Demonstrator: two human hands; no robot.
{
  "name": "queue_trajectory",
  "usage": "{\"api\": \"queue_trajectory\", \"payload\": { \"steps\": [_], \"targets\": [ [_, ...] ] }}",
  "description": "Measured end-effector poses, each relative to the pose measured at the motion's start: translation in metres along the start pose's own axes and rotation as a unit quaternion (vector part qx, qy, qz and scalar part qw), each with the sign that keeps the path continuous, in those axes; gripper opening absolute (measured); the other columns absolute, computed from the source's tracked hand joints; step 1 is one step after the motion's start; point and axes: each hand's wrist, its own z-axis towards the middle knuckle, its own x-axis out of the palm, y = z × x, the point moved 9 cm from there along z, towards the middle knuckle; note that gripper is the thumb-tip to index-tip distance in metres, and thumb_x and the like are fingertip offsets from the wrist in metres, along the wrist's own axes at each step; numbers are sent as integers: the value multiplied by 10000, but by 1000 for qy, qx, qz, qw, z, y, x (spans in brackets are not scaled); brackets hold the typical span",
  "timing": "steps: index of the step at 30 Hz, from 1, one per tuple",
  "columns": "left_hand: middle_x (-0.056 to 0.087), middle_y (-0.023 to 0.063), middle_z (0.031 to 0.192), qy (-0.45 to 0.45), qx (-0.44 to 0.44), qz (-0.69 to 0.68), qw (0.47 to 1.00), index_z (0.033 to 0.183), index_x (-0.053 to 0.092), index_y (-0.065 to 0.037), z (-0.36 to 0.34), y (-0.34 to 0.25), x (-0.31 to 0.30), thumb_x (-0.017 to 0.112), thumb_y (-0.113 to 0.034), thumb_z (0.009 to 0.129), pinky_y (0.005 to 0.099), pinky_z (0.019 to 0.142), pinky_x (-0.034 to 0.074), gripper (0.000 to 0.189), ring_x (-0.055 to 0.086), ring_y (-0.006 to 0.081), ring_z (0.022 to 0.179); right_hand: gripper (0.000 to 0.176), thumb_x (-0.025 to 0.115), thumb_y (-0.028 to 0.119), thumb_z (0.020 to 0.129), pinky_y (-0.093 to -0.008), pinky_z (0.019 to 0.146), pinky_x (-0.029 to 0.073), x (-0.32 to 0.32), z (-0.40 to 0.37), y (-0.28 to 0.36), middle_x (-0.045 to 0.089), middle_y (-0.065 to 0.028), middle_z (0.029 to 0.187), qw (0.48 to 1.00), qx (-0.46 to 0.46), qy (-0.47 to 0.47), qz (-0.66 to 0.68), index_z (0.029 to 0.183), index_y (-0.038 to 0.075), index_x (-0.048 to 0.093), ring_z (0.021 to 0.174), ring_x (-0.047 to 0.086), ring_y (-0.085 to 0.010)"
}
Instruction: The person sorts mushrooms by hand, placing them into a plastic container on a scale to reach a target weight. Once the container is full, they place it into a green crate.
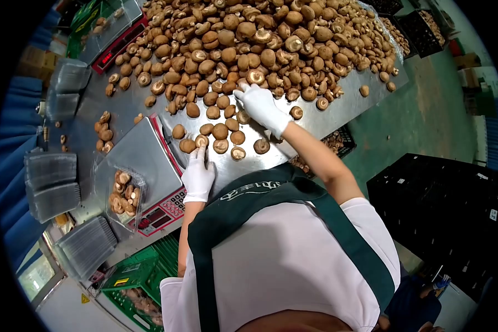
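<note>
My left hand [198, 176], in a white glove, is at the near edge of a loose group of brown shiitake mushrooms. Its fingers are stretched out and apart, with the tips touching a shiitake mushroom [202, 140] that lies stem up. My right hand [263, 108], also gloved in white, reaches over the front of the large mushroom pile [249, 39]. Its fingers are extended among the mushrooms, close to one with a pale underside [255, 77]. The palm side of this hand is hidden. Beneath both hands is the metal table [238, 176].
To the left, a scale [141, 152] carries a clear plastic tray [140, 205] with several mushrooms. Stacks of clear trays [86, 246] stand along the left side. A second scale [113, 41] is at the back left. Black crates [431, 199] stand right; a green crate [144, 282] is below.
</note>
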Motion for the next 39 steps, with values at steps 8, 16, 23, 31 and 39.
{"api": "queue_trajectory", "payload": {
  "steps": [8,16,23,31,39],
  "targets": [
    [536,70,1209,-7,17,12,1000,1257,476,-134,9,-2,1,565,-216,813,385,776,499,461,592,276,986,191,564,40,727,-355,559,500,82,42,0,571,-196,897,968,-41,97,-228,869,-77,611,750,605,-285],
    [570,108,1092,11,139,82,987,1237,489,-131,69,-54,27,600,-193,753,411,693,511,501,617,306,855,407,686,254,713,-365,713,514,-2,6,-8,627,-158,973,978,69,80,178,1037,32,579,868,626,-312],
    [519,130,1205,207,-48,-688,694,1393,322,-68,39,-31,28,560,-96,850,257,652,514,593,603,190,899,365,597,234,870,-216,736,471,11,-82,-26,598,-40,1008,555,309,10,772,1171,34,546,845,571,-94],
    [528,126,1205,202,-85,-807,549,1393,317,-80,-15,-27,15,445,-283,910,236,552,491,539,590,190,838,391,501,230,903,-246,839,455,26,-60,66,604,-67,1069,422,251,87,867,1216,-3,522,955,575,-122],
    [554,103,1144,-148,-108,-597,781,1311,428,-39,-72,73,-123,538,-193,890,253,609,516,462,605,153,722,401,574,230,880,-224,730,472,-12,4,189,597,-43,1059,636,45,241,732,1238,56,531,893,570,-102]
  ]
}}
